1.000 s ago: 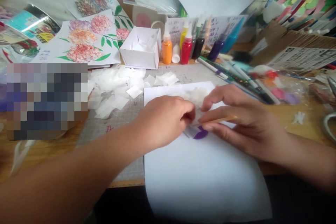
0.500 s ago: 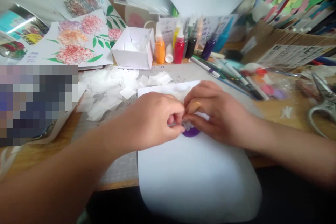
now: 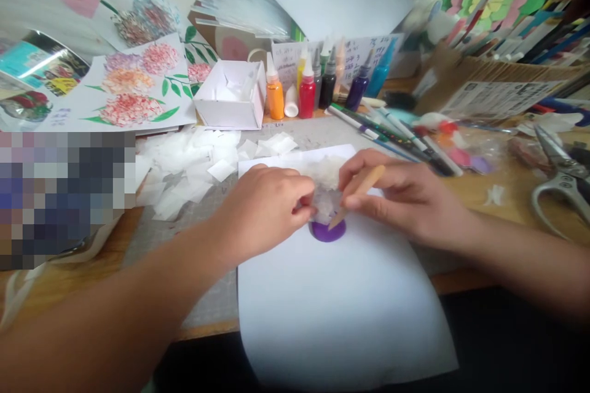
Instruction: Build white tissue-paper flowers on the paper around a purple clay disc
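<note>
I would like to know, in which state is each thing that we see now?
Right hand: closed on wooden stick
Wooden stick: slanted, lower tip at purple patch
Left hand: fingers curled
Purple patch: partly covered by pale pieces
White sheet: near end overhanging
White box: open on top
Orange bottle: upright
Red bottle: upright
Scissors: lying

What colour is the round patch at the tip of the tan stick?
The round patch is purple; the head view shows it best.
</note>
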A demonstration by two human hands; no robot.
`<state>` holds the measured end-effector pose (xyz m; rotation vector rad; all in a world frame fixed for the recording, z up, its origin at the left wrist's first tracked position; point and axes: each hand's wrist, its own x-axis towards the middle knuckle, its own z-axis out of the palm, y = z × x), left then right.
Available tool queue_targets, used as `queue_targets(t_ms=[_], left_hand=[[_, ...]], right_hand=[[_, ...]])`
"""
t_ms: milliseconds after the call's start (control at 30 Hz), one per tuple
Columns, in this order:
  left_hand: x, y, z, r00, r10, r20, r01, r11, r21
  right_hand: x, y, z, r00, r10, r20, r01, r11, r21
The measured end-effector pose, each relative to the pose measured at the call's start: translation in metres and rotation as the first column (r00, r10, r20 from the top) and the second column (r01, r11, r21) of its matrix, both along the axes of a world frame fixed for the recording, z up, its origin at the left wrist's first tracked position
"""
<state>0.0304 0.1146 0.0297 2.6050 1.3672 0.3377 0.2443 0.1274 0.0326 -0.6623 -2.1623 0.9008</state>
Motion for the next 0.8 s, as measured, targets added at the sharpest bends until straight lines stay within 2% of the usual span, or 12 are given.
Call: queue_targets(t_ms=[100, 167, 233, 300, 333, 367, 433, 500, 567, 800], left_hand=[[0.000, -0.001, 0.002, 0.999, 0.010, 0.045, -0.009, 1.000, -0.024], [-0.004, 0.002, 0.006, 0.984, 0.039, 0.174, -0.021, 0.994, -0.104], [-0.015, 0.010, 0.011, 0.923, 0.139, 0.358, -0.080, 0.981, -0.176], [-0.034, 0.023, 0.015, 0.837, 0.307, 0.453, -0.247, 0.951, -0.187], [-0.045, 0.030, 0.016, 0.801, 0.392, 0.453, -0.360, 0.919, -0.160], [-0.057, 0.037, 0.017, 0.797, 0.481, 0.366, -0.460, 0.875, -0.148], [-0.080, 0.049, 0.018, 0.819, 0.521, 0.241, -0.499, 0.853, -0.152], [-0.095, 0.054, 0.017, 0.853, 0.508, 0.124, -0.485, 0.857, -0.172], [-0.100, 0.055, 0.016, 0.883, 0.467, 0.048, -0.451, 0.872, -0.192], [-0.069, 0.049, 0.002, 0.945, 0.326, 0.012, -0.320, 0.933, -0.165]], right_hand=[[0.000, 0.001, -0.004, 1.000, -0.008, 0.010, 0.008, 0.999, 0.031], [0.000, 0.003, -0.005, 1.000, -0.024, 0.013, 0.024, 0.998, 0.061], [0.000, 0.005, -0.006, 0.999, -0.034, 0.015, 0.033, 0.996, 0.086], [0.001, 0.006, -0.007, 0.999, -0.036, 0.017, 0.034, 0.994, 0.099], [0.001, 0.006, -0.008, 0.999, -0.038, 0.019, 0.036, 0.994, 0.101], [0.001, 0.006, -0.009, 0.999, -0.042, 0.013, 0.040, 0.993, 0.107], [0.001, 0.006, -0.012, 0.999, -0.043, 0.003, 0.042, 0.992, 0.119], [0.001, 0.006, -0.013, 0.999, -0.050, -0.002, 0.050, 0.989, 0.137], [0.001, 0.004, -0.012, 0.998, -0.065, 0.014, 0.062, 0.986, 0.153], [0.003, 0.000, -0.006, 0.993, -0.098, 0.072, 0.086, 0.985, 0.151]])
